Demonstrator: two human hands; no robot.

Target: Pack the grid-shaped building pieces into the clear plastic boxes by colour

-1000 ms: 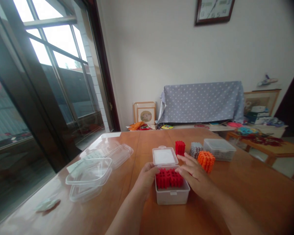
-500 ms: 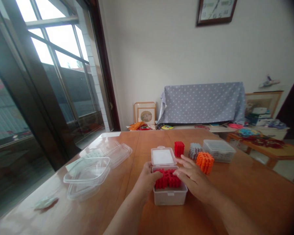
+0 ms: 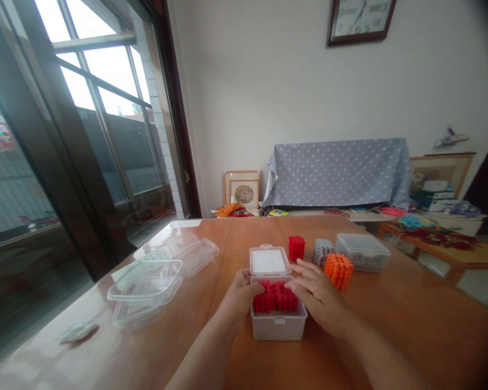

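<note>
A small clear plastic box (image 3: pixel 278 328) stands on the table with its lid (image 3: pixel 269 261) folded back behind it. Red interlocking blocks (image 3: pixel 275 297) sit in the box, rising above its front rim. My left hand (image 3: pixel 239 297) grips the left side of the box, its thumb on the red blocks. On the right, my right hand (image 3: pixel 316 290) has its fingers spread, with fingertips at the right edge of the blocks and lid. Behind it stand a red block stack (image 3: pixel 296 248), a grey one (image 3: pixel 322 252) and an orange one (image 3: pixel 339 272).
A closed clear container (image 3: pixel 363 252) is at the right back of the wooden table (image 3: pixel 211 352). Clear empty tubs (image 3: pixel 145 280) and lids lie on the left, near a small crumpled packet (image 3: pixel 78 331). A polka-dot cloth (image 3: pixel 337 173) hangs beyond.
The view has shifted slightly. Both hands remain at the box, with little visible change in their hold; the red blocks sit much as before.
</note>
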